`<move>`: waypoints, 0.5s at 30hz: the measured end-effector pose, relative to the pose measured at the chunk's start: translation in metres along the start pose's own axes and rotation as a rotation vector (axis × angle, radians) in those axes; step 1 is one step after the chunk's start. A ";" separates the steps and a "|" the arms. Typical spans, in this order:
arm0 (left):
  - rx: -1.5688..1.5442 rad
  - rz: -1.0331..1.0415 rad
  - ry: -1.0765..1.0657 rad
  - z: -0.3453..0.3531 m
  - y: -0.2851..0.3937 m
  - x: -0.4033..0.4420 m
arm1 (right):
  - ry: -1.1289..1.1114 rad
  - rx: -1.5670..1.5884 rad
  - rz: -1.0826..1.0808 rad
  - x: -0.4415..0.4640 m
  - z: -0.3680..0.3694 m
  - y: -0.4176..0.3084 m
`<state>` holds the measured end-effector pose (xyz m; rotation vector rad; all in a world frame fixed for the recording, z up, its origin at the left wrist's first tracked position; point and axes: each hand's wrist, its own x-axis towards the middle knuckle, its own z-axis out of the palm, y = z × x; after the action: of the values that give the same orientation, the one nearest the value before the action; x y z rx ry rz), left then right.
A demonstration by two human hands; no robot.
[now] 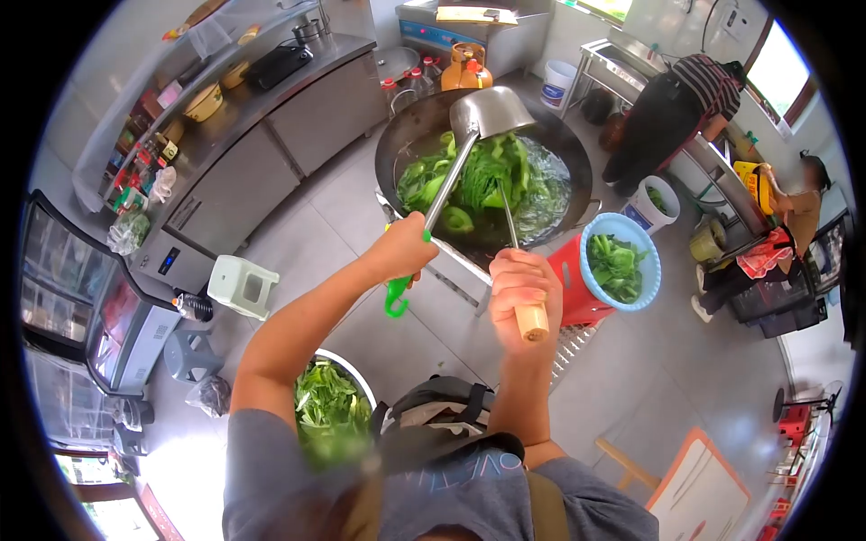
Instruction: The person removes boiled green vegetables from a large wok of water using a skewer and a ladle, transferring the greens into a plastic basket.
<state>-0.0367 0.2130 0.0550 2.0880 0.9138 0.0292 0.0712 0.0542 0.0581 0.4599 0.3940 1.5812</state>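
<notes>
The left hand (403,248) has its fingers wrapped round the green-gripped handle of the ladle (489,115); the bowl is tilted over the far part of the wok (403,140), just above or against the greens (492,176). The right hand (523,290) has its fingers clenched round the wooden handle of a second tool (511,221), whose metal shaft runs down into the leaves. Its head seems buried there, so I can't tell its shape.

The greens lie in the middle and left of the wok, heaped partly above the water (548,176), which shows most on the right. A blue basin (654,270) with more leaves stands just beside the wok, near the right hand.

To work well here, keep the right wrist firm and bear the weight from below, with the ladle only steadying the top of the heap. Work the two tools together, slowly: wet leaves are likely to slide off in clumps and splash. Reach under the clump rather than stabbing at it, and keep both forearms back from the rim.
</notes>
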 end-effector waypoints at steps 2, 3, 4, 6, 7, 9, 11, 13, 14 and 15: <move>-0.053 0.053 0.005 -0.002 -0.003 -0.005 | -0.067 0.023 0.004 -0.002 0.001 0.007; -0.079 0.084 0.010 -0.004 -0.003 -0.006 | -0.088 0.000 0.025 -0.002 0.002 0.009; -0.092 0.098 0.023 -0.007 -0.003 -0.007 | -0.110 -0.023 0.048 -0.001 0.003 0.010; -0.123 0.121 0.051 -0.009 -0.002 -0.009 | -0.131 -0.076 0.075 -0.002 0.003 0.012; -0.131 0.132 0.060 -0.010 0.000 -0.010 | -0.133 -0.107 0.081 -0.002 0.003 0.013; -0.150 0.149 0.079 -0.013 0.002 -0.015 | -0.138 -0.139 0.086 -0.003 0.004 0.012; -0.160 0.134 0.088 -0.011 0.002 -0.018 | -0.147 -0.145 0.090 -0.005 0.006 0.011; -0.188 0.110 0.101 -0.010 0.001 -0.021 | -0.143 -0.126 0.098 -0.007 0.009 0.008; -0.211 0.093 0.105 -0.008 0.001 -0.022 | -0.141 -0.115 0.101 -0.009 0.011 0.005; -0.235 0.078 0.107 -0.006 0.002 -0.022 | -0.140 -0.106 0.108 -0.011 0.012 0.001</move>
<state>-0.0537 0.2024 0.0669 1.9163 0.8480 0.2792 0.0769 0.0432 0.0682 0.5134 0.1804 1.6546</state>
